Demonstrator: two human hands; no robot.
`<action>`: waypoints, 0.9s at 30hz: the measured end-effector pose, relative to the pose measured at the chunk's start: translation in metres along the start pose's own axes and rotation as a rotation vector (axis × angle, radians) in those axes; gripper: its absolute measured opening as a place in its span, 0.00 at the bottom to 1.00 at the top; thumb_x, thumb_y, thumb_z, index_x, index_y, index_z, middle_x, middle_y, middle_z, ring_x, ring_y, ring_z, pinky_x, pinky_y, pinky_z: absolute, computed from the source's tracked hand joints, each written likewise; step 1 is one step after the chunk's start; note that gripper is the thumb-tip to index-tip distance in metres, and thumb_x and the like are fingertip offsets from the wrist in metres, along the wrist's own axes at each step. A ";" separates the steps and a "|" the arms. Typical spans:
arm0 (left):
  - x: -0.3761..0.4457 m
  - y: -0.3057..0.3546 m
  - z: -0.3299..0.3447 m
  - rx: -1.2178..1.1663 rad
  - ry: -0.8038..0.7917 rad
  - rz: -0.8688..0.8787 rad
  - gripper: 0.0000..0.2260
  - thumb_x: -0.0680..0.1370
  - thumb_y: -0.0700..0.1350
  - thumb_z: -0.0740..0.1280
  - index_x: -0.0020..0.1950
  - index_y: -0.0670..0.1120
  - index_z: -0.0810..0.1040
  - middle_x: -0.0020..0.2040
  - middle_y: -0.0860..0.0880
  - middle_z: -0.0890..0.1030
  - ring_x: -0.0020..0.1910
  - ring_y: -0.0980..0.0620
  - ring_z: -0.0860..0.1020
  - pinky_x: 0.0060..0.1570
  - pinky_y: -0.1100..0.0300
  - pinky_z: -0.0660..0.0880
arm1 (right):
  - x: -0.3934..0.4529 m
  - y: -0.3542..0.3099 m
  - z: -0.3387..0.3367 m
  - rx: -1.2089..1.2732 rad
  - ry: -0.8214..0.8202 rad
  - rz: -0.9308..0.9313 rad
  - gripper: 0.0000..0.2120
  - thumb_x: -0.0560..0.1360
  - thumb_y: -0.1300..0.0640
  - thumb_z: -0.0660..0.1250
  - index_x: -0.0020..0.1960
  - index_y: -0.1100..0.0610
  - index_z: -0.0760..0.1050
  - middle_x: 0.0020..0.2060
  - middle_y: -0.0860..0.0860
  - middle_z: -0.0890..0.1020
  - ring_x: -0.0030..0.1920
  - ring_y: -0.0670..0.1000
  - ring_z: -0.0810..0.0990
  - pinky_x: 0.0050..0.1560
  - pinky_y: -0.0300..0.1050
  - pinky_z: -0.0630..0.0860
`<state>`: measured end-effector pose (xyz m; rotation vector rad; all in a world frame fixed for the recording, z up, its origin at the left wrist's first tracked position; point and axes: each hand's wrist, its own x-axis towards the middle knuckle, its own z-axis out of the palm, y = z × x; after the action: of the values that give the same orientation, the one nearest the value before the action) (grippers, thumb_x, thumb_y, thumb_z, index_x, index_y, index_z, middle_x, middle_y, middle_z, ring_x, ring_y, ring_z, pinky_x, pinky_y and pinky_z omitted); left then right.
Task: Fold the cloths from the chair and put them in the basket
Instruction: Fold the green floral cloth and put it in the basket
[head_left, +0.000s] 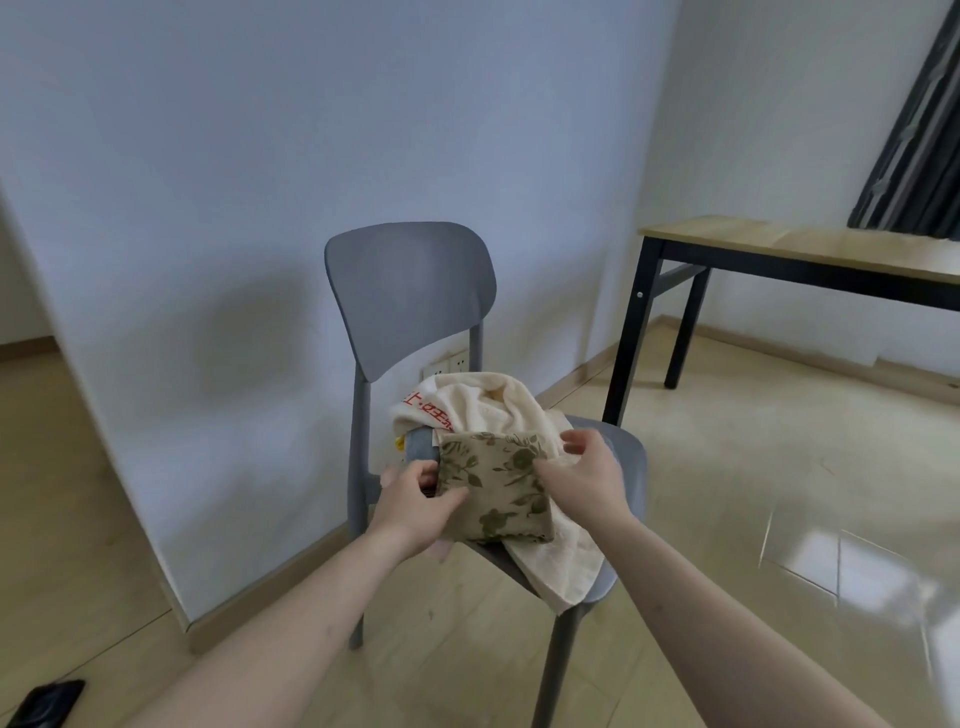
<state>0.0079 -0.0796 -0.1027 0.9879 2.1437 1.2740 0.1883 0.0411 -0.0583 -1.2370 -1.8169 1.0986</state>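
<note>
Green-leafed folded cloth (493, 483) lies atop the cream towel (488, 410) on the grey chair (410, 296), left hand (415, 509) and right hand (587, 480) pinching its side edges with curled fingers; lifting carelessly could undo the fold or drag the overhanging towel off.

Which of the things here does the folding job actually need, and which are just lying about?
Part of the job:
- floral cloth, gripped by the left hand and right hand
- cream towel beneath it
- grey cloth tucked behind
- grey chair holding them
No basket is in view.

Just lying about:
- wooden table
- dark curtain
- wall socket
- black object on the floor
</note>
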 end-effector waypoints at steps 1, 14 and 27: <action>0.001 0.001 0.002 -0.011 -0.011 -0.020 0.32 0.74 0.56 0.75 0.75 0.48 0.70 0.68 0.50 0.75 0.62 0.54 0.74 0.60 0.61 0.71 | 0.001 0.004 -0.001 0.022 -0.047 0.070 0.27 0.73 0.53 0.77 0.69 0.52 0.71 0.59 0.48 0.79 0.57 0.49 0.79 0.57 0.45 0.78; -0.007 0.041 0.011 -0.374 0.038 -0.018 0.08 0.75 0.45 0.76 0.53 0.47 0.86 0.47 0.50 0.85 0.49 0.53 0.82 0.45 0.63 0.78 | 0.006 0.003 -0.023 0.422 -0.182 0.267 0.09 0.76 0.59 0.70 0.55 0.52 0.82 0.49 0.56 0.86 0.49 0.56 0.85 0.51 0.51 0.85; -0.017 0.038 0.052 -0.102 -0.118 -0.122 0.27 0.68 0.56 0.80 0.61 0.49 0.75 0.54 0.53 0.80 0.55 0.52 0.80 0.61 0.51 0.78 | 0.010 0.045 -0.055 0.146 -0.049 0.217 0.15 0.75 0.51 0.76 0.60 0.53 0.81 0.49 0.49 0.85 0.51 0.49 0.84 0.53 0.46 0.83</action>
<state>0.0682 -0.0519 -0.0932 0.8551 1.9973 1.2222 0.2496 0.0740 -0.0752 -1.3525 -1.6337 1.3664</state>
